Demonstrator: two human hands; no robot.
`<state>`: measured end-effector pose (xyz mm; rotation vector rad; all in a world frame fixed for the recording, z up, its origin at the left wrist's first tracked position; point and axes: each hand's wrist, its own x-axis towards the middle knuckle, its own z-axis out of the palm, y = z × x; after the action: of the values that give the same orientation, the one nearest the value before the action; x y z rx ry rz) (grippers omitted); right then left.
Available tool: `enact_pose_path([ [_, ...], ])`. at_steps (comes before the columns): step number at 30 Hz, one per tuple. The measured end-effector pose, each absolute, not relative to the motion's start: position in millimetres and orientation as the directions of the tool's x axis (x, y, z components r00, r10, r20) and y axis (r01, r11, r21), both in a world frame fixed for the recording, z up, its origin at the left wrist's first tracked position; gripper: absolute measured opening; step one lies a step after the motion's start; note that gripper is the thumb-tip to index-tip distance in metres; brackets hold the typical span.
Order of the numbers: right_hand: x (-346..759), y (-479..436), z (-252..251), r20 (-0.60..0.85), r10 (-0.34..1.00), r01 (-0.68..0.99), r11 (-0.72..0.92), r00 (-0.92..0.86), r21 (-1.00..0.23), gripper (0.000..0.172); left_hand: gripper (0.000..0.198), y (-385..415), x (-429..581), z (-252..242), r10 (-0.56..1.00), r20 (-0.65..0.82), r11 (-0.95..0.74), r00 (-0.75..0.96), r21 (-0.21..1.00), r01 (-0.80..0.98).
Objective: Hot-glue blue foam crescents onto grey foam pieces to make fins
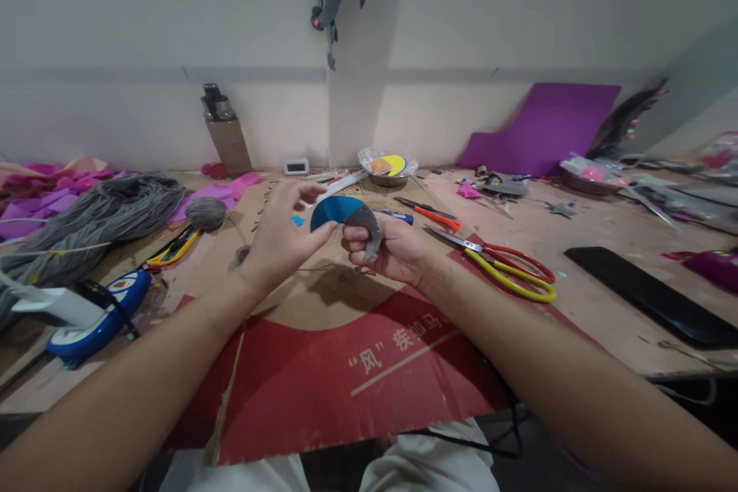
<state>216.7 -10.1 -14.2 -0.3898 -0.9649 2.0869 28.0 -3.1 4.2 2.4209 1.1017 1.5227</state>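
Between my hands is a crescent shape point(335, 212), glossy blue on its left part and covered with grey yarn or fabric on its right part. My right hand point(395, 247) grips the grey end, fingers curled around it. My left hand point(282, 234) is open around the blue side, thumb and fingers apart. Its thumb tip overlaps the crescent's lower edge; I cannot tell whether it touches. A grey yarn ball point(206, 213) lies left of my left hand, with a loose strand running toward the cardboard point(346, 384) under my hands.
Red-and-yellow scissors point(513, 267) and an orange cutter knife point(430, 213) lie right of my hands. At left are a grey yarn skein point(121, 207), a yellow cutter point(176, 246) and a blue-white device point(107, 315). A black slab point(651, 292) rests right; a bowl point(389, 178) stands behind.
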Motion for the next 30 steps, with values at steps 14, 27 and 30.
enact_pose_path([
  [14,213,-14,-14,0.056,0.759,-0.506,-0.375,-0.649,-0.777,0.016,0.006,-14,32,0,0.36,0.807,-0.768,0.469,-0.029,0.64],
  [27,210,-16,-17,0.04,0.741,-0.489,-0.4,-0.671,-0.775,0.01,0.01,-19,35,0,0.453,0.779,-0.801,0.433,0.143,0.581],
  [30,209,-16,-17,0.063,0.73,-0.51,-0.41,-0.681,-0.757,0.012,0.011,-18,35,-1,0.452,0.786,-0.801,0.422,0.149,0.581],
])
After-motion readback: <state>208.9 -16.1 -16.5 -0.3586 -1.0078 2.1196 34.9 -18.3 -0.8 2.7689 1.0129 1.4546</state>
